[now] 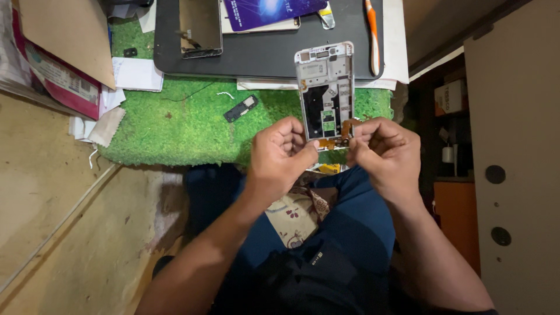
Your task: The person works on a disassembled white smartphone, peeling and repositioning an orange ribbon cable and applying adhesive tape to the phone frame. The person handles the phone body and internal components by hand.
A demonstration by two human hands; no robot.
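Both hands, left hand (280,153) and right hand (382,150), pinch the opened phone frame's (325,87) lower end between them.

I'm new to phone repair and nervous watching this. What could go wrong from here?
The opened phone frame is pinched only at its bottom edge by the left hand and right hand, above the lap, so it might slip. The right fingers press at the orange flex parts, which could tear. The small black part loose on the green mat could get lost.
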